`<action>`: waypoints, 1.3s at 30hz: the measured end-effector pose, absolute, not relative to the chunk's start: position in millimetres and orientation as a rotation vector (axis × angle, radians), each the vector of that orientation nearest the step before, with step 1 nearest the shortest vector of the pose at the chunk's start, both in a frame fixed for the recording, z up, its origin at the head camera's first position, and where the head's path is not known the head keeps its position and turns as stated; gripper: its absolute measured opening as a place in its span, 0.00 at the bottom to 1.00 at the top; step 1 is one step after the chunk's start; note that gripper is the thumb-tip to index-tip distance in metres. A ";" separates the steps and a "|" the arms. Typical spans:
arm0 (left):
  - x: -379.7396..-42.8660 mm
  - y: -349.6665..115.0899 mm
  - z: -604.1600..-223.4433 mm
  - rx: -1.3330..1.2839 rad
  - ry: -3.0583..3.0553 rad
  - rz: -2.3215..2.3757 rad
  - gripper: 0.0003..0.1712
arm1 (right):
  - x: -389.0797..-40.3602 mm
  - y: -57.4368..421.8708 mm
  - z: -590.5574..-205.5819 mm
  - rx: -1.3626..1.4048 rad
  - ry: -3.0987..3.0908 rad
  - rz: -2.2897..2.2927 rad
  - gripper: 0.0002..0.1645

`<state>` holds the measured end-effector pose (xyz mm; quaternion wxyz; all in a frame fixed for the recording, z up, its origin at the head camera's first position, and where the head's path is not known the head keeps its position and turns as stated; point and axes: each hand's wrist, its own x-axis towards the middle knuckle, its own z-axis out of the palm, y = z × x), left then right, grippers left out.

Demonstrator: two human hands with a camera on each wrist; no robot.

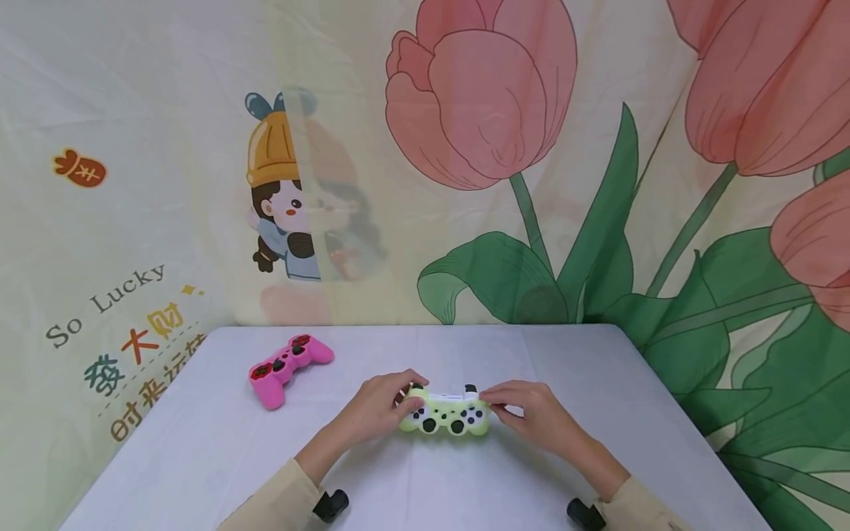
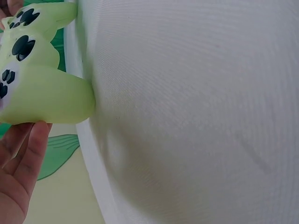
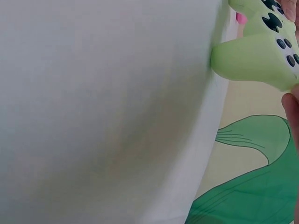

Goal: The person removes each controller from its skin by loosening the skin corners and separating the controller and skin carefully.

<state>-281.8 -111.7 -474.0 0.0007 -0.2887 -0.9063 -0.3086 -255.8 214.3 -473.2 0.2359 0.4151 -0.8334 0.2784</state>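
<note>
A pale green game controller (image 1: 443, 414) with a white button face and black sticks stands on its two handle ends on the white-covered table, tilted up so its buttons face me. My left hand (image 1: 380, 404) grips its left end, thumb over the front and index finger along the top. At the other end my right hand (image 1: 534, 414) pinches the upper right corner between thumb and fingertips. In the left wrist view, fingers (image 2: 35, 151) press the side of the green handle. The right wrist view has a fingertip (image 3: 290, 105) against the controller's outer edge.
A pink game controller (image 1: 287, 369) with black and red buttons lies toward the table's back left. White cloth covers the table (image 1: 564, 369). Behind its back edge hangs a curtain (image 1: 478, 110) printed with tulips, a cartoon figure and lettering.
</note>
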 end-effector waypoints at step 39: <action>-280.0 -113.8 -470.6 -0.925 -2.850 -1.013 0.18 | -269.1 203.8 -455.8 1.190 -2.491 0.700 0.17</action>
